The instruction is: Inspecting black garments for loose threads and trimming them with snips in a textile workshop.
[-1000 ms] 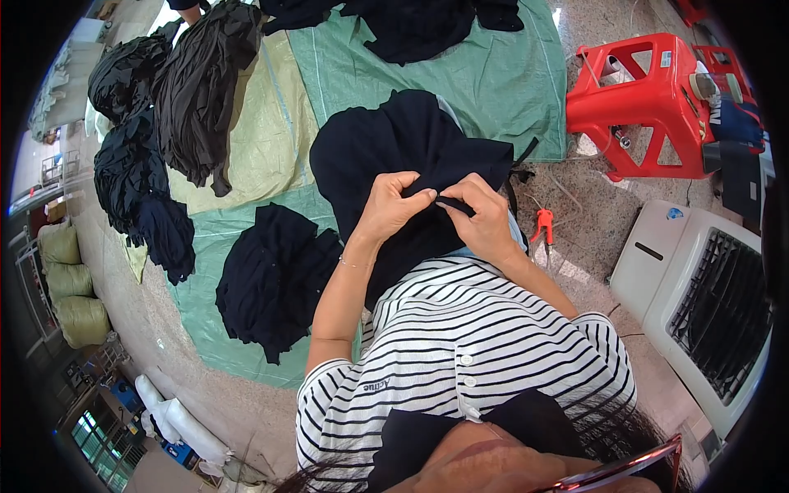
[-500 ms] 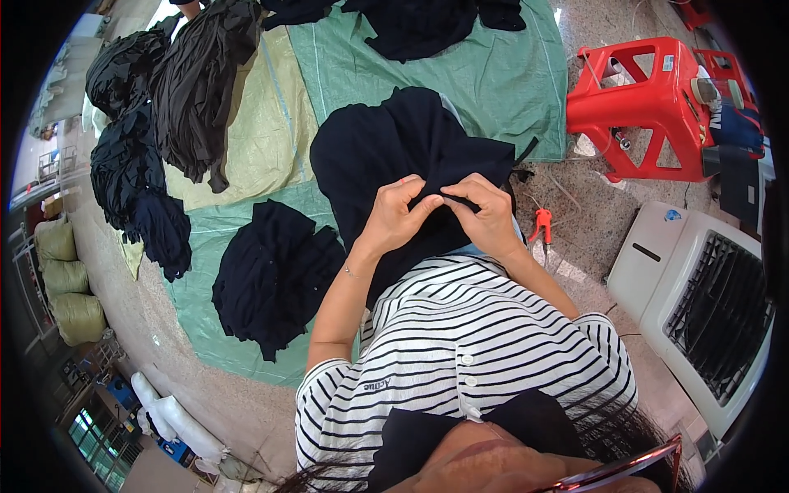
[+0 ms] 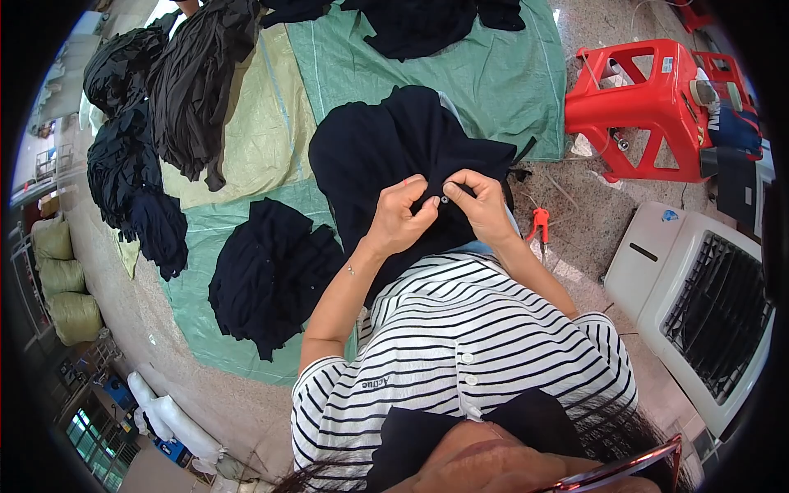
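Observation:
A dark navy garment (image 3: 382, 140) lies spread over my lap. Both hands are at its near middle, with thumbs and forefingers pinching the cloth. My left hand (image 3: 401, 215) is closed on the fabric, its fingertips curled in. Just to its right, my right hand (image 3: 483, 209) grips the same garment between thumb and forefinger. In the small gap between the thumbs shows a little round, pale button or snap (image 3: 445, 200) on the dark cloth. The fingertips under the fabric are hidden.
Navy clothes (image 3: 267, 279) lie heaped on the green sheet (image 3: 197, 316) at my left. Darker garments (image 3: 201, 90) are piled farther off. A red plastic stool (image 3: 637, 111), a red-handled tool (image 3: 539, 223) and a white air cooler (image 3: 699, 304) stand or lie at my right.
My thumbs have moved slightly apart, and the small round button or snap has come into sight between them. Both hands still pinch the garment.

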Demonstrator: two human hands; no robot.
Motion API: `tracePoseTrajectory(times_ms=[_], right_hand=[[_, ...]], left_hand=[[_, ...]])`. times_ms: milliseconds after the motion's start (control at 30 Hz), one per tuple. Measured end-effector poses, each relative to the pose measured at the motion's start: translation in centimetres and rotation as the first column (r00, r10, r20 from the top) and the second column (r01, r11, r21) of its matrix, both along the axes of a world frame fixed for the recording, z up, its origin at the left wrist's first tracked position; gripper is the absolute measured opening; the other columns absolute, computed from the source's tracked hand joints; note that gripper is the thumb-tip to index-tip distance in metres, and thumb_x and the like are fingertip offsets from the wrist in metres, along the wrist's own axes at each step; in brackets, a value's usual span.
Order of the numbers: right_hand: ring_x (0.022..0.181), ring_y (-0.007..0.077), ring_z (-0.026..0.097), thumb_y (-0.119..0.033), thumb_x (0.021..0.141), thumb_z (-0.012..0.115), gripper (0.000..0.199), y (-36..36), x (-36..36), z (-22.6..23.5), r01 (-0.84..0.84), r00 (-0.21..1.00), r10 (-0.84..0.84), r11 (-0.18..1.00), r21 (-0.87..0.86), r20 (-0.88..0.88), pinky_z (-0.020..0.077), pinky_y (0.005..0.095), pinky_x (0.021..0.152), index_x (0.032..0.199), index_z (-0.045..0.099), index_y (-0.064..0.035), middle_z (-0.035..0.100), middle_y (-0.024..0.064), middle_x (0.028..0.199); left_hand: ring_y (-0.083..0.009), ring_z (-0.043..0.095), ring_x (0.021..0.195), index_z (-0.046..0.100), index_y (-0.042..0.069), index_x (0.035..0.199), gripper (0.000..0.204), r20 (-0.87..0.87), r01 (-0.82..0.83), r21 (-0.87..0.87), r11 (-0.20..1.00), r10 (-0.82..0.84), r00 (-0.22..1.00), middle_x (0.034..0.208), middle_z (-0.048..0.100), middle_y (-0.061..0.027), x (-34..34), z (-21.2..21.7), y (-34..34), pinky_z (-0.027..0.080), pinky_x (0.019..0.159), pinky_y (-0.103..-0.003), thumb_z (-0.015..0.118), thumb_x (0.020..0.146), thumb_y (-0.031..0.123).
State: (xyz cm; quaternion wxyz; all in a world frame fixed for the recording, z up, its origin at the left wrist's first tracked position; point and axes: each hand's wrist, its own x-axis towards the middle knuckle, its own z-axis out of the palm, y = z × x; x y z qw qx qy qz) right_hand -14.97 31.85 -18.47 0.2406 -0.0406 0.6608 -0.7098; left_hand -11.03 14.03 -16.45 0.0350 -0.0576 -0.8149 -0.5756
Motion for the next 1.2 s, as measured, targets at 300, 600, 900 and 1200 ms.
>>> tracePoseTrajectory(times_ms=[300,600,900,1200], right_hand=[[0.071,0.0016,0.051,-0.015,0.094,0.070,0.018,-0.8,0.4,0.0,0.058,0.998,-0.058,0.998,0.002,0.026,0.0414,0.0188,0.064,0.087,0.069,0.0012,0.064,-0.0051,0.077],[0.085,0.0048,0.056,-0.021,0.091,0.073,0.044,-0.1,-0.6,0.3,0.041,0.987,-0.045,0.999,-0.033,-0.154,0.0451,0.0211,0.076,0.127,0.058,-0.0006,0.066,0.0014,0.097],[0.092,0.0295,0.067,-0.017,0.064,0.091,0.050,10.1,0.2,5.2,0.197,0.795,-0.029,0.957,0.214,-0.606,0.0513,0.0405,0.083,0.104,0.068,0.0008,0.069,0.0140,0.098],[0.101,0.0254,0.062,-0.010,0.071,0.078,0.065,7.0,-5.3,11.9,-0.111,0.719,0.221,0.972,0.205,-0.659,0.0493,0.0370,0.092,0.130,0.053,0.0044,0.064,0.0124,0.109]], left_hand=[[-0.0004,0.051,0.068,0.070,0.001,0.084,0.008,0.587,-0.489,0.615,0.618,0.055,0.808,0.077,0.063,0.0054,1.2,-1.9,2.0,0.042,0.061,-0.018,0.070,0.091,0.006],[-0.0011,0.056,0.074,0.071,0.001,0.092,0.011,0.572,-0.491,0.711,0.504,-0.008,0.820,0.085,0.068,0.0028,1.1,-2.7,1.5,0.046,0.069,-0.019,0.069,0.094,0.012],[-0.0442,0.021,0.147,0.028,0.003,0.153,0.136,-0.135,-0.043,-0.330,0.943,-0.003,0.991,0.158,0.022,-0.0257,1.2,2.3,-1.9,0.020,0.117,-0.054,0.092,0.044,0.055],[-0.0289,0.057,0.093,0.066,0.010,0.095,0.046,-0.298,-0.223,-0.463,0.858,0.087,0.951,0.096,0.060,-0.0036,0.8,5.4,-5.0,0.049,0.072,-0.038,0.074,0.050,0.001]])
